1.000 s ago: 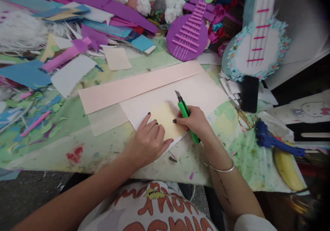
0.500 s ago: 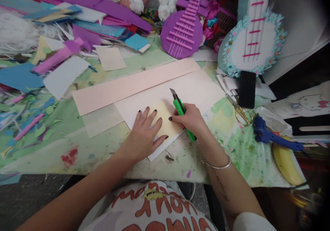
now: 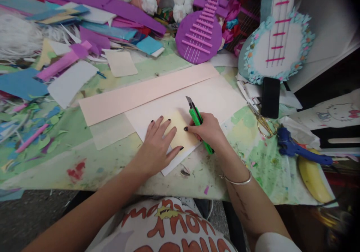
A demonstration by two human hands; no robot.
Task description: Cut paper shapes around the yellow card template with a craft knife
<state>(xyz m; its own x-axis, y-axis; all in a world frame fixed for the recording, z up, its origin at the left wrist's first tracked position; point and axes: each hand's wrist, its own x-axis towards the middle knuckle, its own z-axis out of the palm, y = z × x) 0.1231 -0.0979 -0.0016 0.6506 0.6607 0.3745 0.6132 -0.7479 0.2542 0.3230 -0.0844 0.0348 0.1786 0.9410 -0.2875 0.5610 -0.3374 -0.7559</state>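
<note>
My right hand (image 3: 209,132) grips a green utility knife (image 3: 197,119), its blade tip resting on a white sheet (image 3: 219,98) at the far right corner of a small cream card (image 3: 180,126). My left hand (image 3: 159,147) lies flat with fingers spread on the cream card, pressing it onto the white sheet. A long pale pink strip (image 3: 140,92) lies along the white sheet's far edge.
Coloured paper scraps (image 3: 56,57) cover the table's left side. A purple guitar cut-out (image 3: 201,36) and a white and blue one (image 3: 277,45) stand at the back. On the right lie a black phone (image 3: 270,96), gold scissors (image 3: 263,124), a blue glue gun (image 3: 295,149) and a banana (image 3: 312,180).
My left hand has spread its fingers wider over the cream card since a second ago. The view has shifted slightly; the knife stays at the card's corner.
</note>
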